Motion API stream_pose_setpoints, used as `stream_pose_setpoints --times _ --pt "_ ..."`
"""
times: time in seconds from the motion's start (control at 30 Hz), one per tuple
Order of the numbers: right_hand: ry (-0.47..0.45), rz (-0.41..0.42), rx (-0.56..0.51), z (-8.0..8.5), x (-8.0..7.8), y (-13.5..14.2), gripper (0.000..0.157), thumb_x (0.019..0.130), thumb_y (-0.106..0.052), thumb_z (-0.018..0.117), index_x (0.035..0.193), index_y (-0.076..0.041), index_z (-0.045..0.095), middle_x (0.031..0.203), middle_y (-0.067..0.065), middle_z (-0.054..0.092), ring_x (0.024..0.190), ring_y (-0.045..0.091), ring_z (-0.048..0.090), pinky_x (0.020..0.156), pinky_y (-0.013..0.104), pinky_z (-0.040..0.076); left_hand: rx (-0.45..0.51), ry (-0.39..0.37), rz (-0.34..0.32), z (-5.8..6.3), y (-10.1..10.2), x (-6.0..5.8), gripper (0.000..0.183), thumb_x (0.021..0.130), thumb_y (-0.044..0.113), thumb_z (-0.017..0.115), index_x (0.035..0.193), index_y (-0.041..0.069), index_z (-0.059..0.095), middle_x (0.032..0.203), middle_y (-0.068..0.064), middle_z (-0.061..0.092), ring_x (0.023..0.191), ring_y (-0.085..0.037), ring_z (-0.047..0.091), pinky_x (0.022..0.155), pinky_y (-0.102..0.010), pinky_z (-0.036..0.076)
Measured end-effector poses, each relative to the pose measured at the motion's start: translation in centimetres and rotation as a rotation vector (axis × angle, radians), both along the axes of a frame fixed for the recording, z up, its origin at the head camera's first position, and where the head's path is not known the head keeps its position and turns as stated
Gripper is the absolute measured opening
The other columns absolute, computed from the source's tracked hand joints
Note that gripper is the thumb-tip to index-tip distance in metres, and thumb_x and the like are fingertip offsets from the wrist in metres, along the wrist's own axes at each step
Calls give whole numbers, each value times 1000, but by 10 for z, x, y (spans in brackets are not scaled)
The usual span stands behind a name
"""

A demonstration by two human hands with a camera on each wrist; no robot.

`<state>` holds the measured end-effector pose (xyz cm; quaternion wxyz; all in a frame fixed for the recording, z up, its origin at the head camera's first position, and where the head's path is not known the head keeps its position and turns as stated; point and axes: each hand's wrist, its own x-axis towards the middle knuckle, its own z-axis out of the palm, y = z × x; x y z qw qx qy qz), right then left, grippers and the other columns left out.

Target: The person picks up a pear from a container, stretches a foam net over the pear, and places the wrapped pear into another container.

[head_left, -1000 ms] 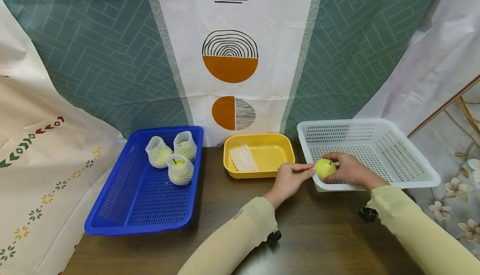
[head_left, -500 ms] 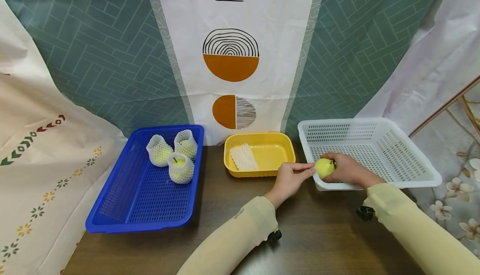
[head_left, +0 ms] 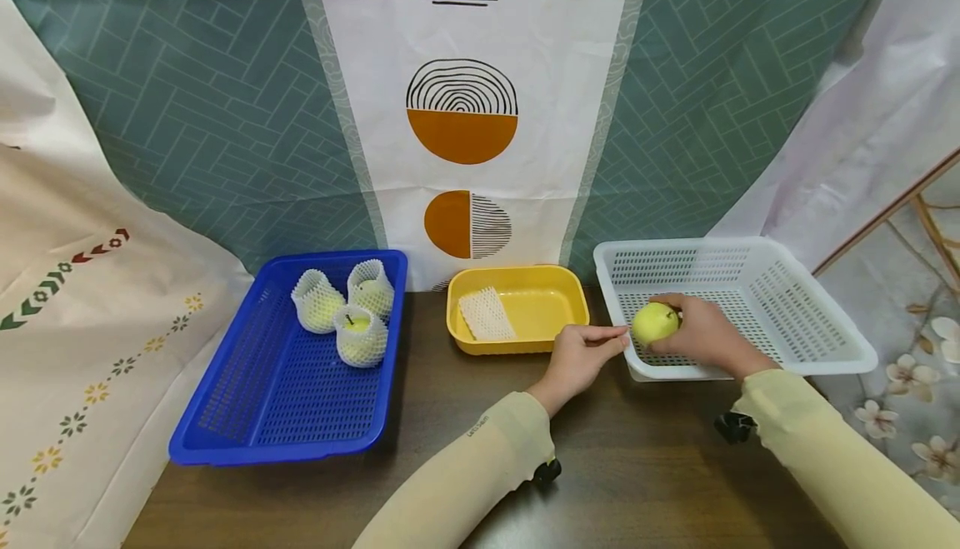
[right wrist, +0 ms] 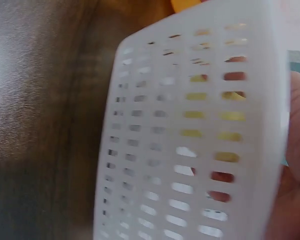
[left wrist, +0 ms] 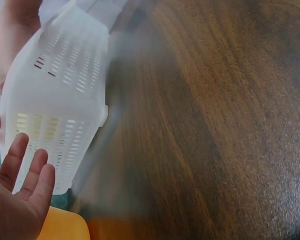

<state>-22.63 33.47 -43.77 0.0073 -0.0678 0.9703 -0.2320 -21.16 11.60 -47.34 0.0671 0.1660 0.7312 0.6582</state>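
Note:
My right hand (head_left: 701,332) holds a round yellow-green pear (head_left: 654,323) with a short dark stem, just inside the left wall of the white basket (head_left: 806,366). In the right wrist view, yellow shows through the basket's slots, with part of the hand beyond the rim. At the left rim, my left hand (head_left: 581,361) pinches the basket's edge with thumb and forefinger. Its other fingers (left wrist: 40,177) stand loosely apart outside the wall in the left wrist view. Whether the pear touches the basket floor is hidden.
A blue basket (head_left: 300,449) on the left holds 3 pears (head_left: 362,336) in white foam nets. Between the baskets, a yellow tray (head_left: 543,316) holds a flat foam net (head_left: 487,314). All stand on a dark wooden table (head_left: 600,482) before a hanging patterned cloth (head_left: 675,116).
The pear in my right hand has shifted slightly right and away from the white basket's left rim. My left hand has stayed at that rim.

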Motion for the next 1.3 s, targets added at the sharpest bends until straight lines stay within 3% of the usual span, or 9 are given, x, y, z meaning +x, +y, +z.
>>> stream_pose_setpoints --times 0.1,0.23,0.43,0.57,0.77,0.97,1.17,1.3 --pt "39 -39 -40 12 3 2 83 61 -41 85 130 -7 52 112 17 64 87 26 58 67 34 47 -12 5 0 -5 0 -2 25 82 26 72 106 20 73 103 7 72 86 2 64 72 -14 52" --pt "100 -84 -126 30 6 -1 84 62 -46 84 132 -11 51 113 15 63 89 29 60 63 31 47 -35 17 -14 -2 -2 -4 24 82 28 72 105 19 73 100 9 72 82 3 64 71 -15 52" --pt "134 -85 -218 53 9 -23 86 63 -54 80 134 -17 48 117 9 59 92 29 58 63 31 49 -88 26 -53 12 -19 -7 33 80 31 74 110 16 71 92 9 71 79 0 63 70 -17 53" --pt "136 -40 -219 60 14 -45 85 62 -55 80 133 -19 50 116 6 59 92 27 56 64 31 49 -149 71 -27 26 -42 -7 38 78 33 75 114 20 67 91 5 70 80 -3 62 72 -18 52" --pt "120 60 -235 65 24 -76 86 60 -54 82 132 -19 50 116 3 60 91 25 58 66 31 51 -189 145 23 46 -81 -5 47 75 28 79 119 21 63 96 3 69 89 -15 66 79 -25 54" --pt "90 176 -247 60 31 -109 84 58 -53 84 129 -22 52 112 -4 61 90 18 58 70 30 51 -225 187 -13 59 -115 4 55 74 25 79 125 21 59 109 -1 66 95 -15 66 85 -36 54" --pt "64 274 -241 50 35 -137 81 57 -51 85 127 -25 54 110 -7 62 90 13 58 76 30 50 -268 169 -98 62 -136 17 65 73 24 81 132 23 52 124 6 60 102 -13 64 87 -34 53" --pt "41 310 -259 44 36 -149 78 56 -45 87 125 -26 55 107 -10 62 90 13 58 75 29 50 -321 149 -111 59 -144 21 67 72 25 81 132 27 52 126 10 57 100 -9 63 87 -33 53"
